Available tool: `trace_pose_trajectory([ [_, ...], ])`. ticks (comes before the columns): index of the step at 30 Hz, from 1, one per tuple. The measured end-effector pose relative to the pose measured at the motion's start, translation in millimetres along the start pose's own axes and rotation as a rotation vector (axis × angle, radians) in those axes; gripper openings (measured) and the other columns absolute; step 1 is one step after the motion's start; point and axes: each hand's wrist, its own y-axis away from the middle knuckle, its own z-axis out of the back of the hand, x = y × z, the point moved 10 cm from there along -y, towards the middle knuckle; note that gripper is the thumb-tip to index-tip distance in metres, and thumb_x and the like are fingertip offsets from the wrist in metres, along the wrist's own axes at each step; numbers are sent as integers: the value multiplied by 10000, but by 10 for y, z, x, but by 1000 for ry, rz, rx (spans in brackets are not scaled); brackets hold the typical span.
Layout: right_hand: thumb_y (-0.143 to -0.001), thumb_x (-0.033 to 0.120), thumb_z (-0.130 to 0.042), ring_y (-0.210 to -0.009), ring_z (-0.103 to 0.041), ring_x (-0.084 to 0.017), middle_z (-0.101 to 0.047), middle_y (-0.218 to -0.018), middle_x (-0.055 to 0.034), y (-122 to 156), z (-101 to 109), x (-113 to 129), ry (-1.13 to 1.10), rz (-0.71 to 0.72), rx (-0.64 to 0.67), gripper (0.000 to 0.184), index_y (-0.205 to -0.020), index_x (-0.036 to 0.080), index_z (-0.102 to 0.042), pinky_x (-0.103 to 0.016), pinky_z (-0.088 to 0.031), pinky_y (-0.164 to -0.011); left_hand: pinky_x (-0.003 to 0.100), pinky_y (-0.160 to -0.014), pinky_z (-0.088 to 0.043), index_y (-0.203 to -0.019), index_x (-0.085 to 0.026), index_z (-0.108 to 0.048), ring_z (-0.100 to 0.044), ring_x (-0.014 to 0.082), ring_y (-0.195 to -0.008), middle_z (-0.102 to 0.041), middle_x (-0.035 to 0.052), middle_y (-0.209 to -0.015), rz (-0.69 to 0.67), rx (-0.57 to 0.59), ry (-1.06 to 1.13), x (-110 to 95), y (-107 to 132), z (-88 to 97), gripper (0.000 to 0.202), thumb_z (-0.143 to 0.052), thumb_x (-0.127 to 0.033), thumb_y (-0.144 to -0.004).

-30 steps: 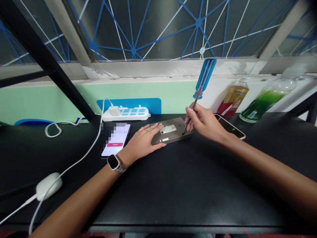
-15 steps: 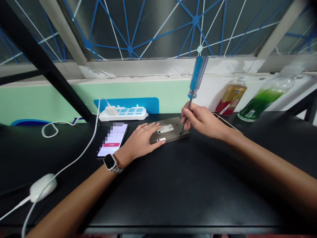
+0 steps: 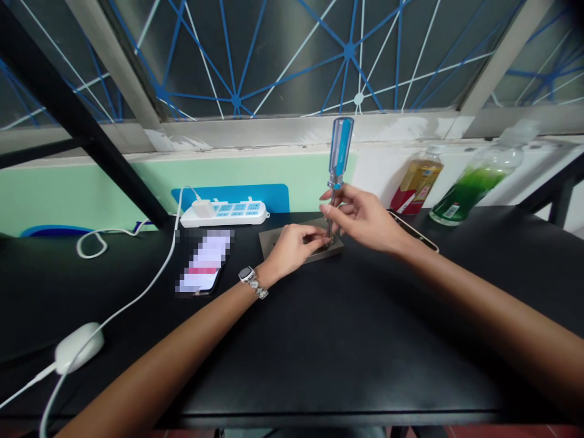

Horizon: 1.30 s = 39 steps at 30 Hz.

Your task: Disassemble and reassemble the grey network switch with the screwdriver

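A flat grey-brown metal box (image 3: pixel 268 241) lies on the black table, largely covered by my hands. Above its right part a screwdriver (image 3: pixel 341 149) stands nearly upright, its handle clear and blue, its tip down at the box. My right hand (image 3: pixel 367 220) has thumb and fingers around the metal shaft, just below the handle. Resting over the box, my left hand (image 3: pixel 292 248) pinches thumb and fingertips together beside the screwdriver's tip. Whatever is between those fingertips is too small to make out.
A phone (image 3: pixel 205 261) with its screen lit lies left of the box. Behind it is a white power strip (image 3: pixel 223 213) with a charger and cable. A drink bottle (image 3: pixel 417 182), a green bottle (image 3: pixel 474 182) and another phone (image 3: pixel 415 231) are at right. A white mouse (image 3: pixel 79 348) sits at left.
My left hand has gone from lying flat on the box to a pinch by the screwdriver's tip. The screwdriver has swung more upright, and my right hand's fingers have loosened somewhat.
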Motion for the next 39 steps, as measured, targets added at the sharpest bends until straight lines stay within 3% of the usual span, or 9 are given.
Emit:
trace_pose_trajectory([
  [4,-785,533,-733,-546,-613,-143,-645,-739,3,-9,237,124,-63,21,-291,389,-977,239,-565,-269,-486,-467,328,-760,-540,-907,-171,-764,-713,202,-855,-781,55,-917,-13,-55,-52,-39,45,33,213,-640,-344,-905],
  [9,-794,552,-720,-588,-639,-175,-658,-722,-30,9,296,241,13,79,-387,360,-856,221,-592,-317,-510,-531,324,-760,-532,-893,-171,-766,-720,204,-846,-784,47,-908,-9,-75,-64,-63,26,42,199,-659,-339,-896],
  [15,-874,549,-631,-670,-666,-189,-689,-776,-53,-24,194,288,42,81,-239,338,-897,212,-617,-291,-486,-502,321,-716,-522,-806,-153,-750,-705,206,-784,-770,52,-819,16,-97,-78,-27,6,55,228,-702,-369,-857],
  [20,-788,583,-715,-644,-650,-189,-694,-751,-47,-13,311,301,19,66,-338,396,-895,210,-635,-307,-502,-525,314,-719,-513,-790,-151,-731,-689,191,-788,-759,54,-818,16,-102,-46,-15,5,45,201,-718,-344,-845],
  [24,-859,582,-633,-665,-654,-183,-727,-810,-74,-57,206,333,-4,79,-210,397,-850,186,-661,-306,-510,-544,303,-682,-504,-771,-147,-708,-667,177,-749,-739,46,-782,19,-113,-33,5,-1,44,214,-729,-351,-833],
  [31,-846,568,-657,-673,-655,-178,-737,-801,-68,-67,247,272,-27,41,-234,381,-878,188,-653,-304,-527,-564,339,-758,-542,-851,-155,-727,-693,198,-831,-757,65,-868,6,-78,-8,-30,-6,31,186,-705,-340,-852],
  [34,-881,532,-632,-752,-679,-192,-741,-857,-87,-70,215,255,-50,35,-206,367,-948,173,-672,-296,-533,-578,351,-822,-547,-945,-171,-744,-703,205,-923,-766,71,-975,-1,-25,51,-57,-14,-13,148,-664,-280,-885],
  [37,-832,446,-721,-725,-665,-172,-730,-863,-74,-44,173,169,-73,9,-202,384,-1080,161,-656,-278,-532,-566,333,-787,-542,-865,-159,-747,-704,194,-854,-767,61,-892,25,-44,70,-22,-32,-5,106,-690,-248,-862],
  [39,-793,396,-766,-638,-637,-144,-705,-814,-47,-14,121,81,-96,-10,-193,350,-1029,161,-657,-265,-527,-532,323,-756,-530,-797,-149,-733,-693,185,-798,-755,53,-830,44,-71,56,15,-44,12,128,-725,-271,-835],
])
